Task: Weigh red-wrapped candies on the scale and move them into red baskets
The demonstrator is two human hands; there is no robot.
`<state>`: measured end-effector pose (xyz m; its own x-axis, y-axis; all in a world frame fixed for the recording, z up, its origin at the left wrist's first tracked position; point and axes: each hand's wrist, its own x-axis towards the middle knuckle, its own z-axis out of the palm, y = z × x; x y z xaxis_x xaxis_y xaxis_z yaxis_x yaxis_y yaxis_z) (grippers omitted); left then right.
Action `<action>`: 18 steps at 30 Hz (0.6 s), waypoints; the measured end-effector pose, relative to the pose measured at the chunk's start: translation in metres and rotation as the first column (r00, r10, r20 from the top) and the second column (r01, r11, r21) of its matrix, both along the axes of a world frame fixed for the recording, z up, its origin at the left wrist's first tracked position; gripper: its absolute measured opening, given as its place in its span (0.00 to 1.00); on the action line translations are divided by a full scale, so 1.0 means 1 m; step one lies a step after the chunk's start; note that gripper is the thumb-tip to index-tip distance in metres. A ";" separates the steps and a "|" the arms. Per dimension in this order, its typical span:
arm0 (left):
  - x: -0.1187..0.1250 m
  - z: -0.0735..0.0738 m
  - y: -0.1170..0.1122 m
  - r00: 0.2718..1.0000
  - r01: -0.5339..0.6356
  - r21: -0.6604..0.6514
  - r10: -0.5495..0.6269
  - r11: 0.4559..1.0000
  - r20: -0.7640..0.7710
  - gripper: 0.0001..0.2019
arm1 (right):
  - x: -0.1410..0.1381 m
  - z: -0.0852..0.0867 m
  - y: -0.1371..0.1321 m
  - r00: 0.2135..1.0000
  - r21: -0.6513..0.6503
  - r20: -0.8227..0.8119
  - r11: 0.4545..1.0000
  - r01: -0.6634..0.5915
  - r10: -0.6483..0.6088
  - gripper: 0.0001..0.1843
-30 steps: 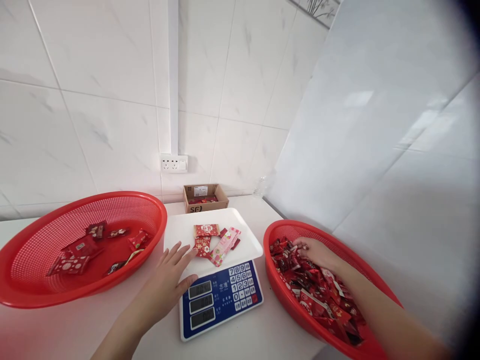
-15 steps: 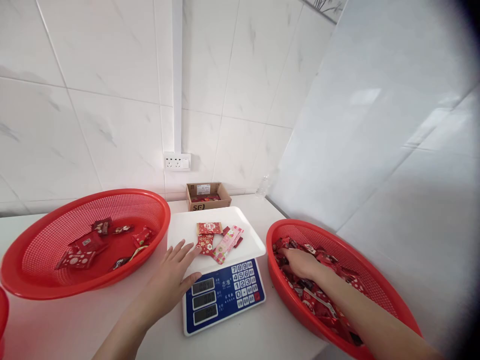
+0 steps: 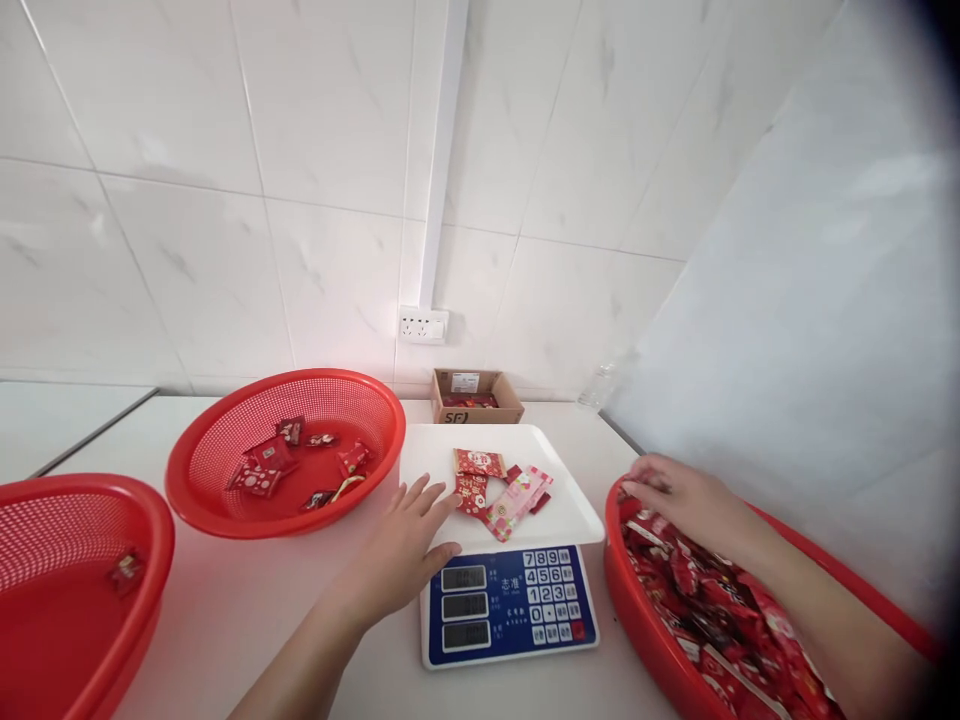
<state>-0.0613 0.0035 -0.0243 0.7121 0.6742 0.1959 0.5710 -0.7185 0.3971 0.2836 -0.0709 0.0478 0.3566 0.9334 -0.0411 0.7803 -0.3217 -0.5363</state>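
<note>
My left hand is open, fingers spread flat over the left edge of the scale's white tray. On that tray lie red candy packets and a pink packet. Below them is the blue keypad panel of the scale. My right hand hovers at the far left rim of the right red basket, above a heap of red wrapped candies. Its fingers are curled together; what they hold, if anything, is hidden.
A red mesh basket with several packets stands left of the scale. Another red basket at the lower left holds a small packet. Behind the scale are a cardboard box, a clear plastic piece and a wall socket.
My right hand has risen out of the candies to the basket's rim. The view has swung left, bringing more of the lower-left basket in. My left hand remains spread by the tray.
</note>
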 end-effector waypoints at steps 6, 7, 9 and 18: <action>0.000 0.005 -0.004 1.000 0.018 -0.032 -0.018 0.999 -0.001 0.24 | -0.080 -0.003 0.039 0.948 0.063 -0.248 0.979 -0.192 0.202 0.11; -0.001 0.006 -0.005 1.000 0.018 -0.032 -0.018 0.999 0.004 0.24 | -0.087 -0.006 0.045 0.949 0.071 -0.231 0.977 -0.203 0.214 0.11; -0.002 0.006 -0.005 1.000 0.013 -0.029 -0.013 0.999 0.016 0.24 | -0.092 -0.012 0.054 0.952 0.090 -0.201 0.972 -0.218 0.232 0.14; -0.005 0.004 0.000 0.999 -0.017 -0.019 0.018 1.000 0.030 0.24 | -0.078 -0.002 0.040 0.947 0.130 -0.208 0.967 -0.220 0.243 0.21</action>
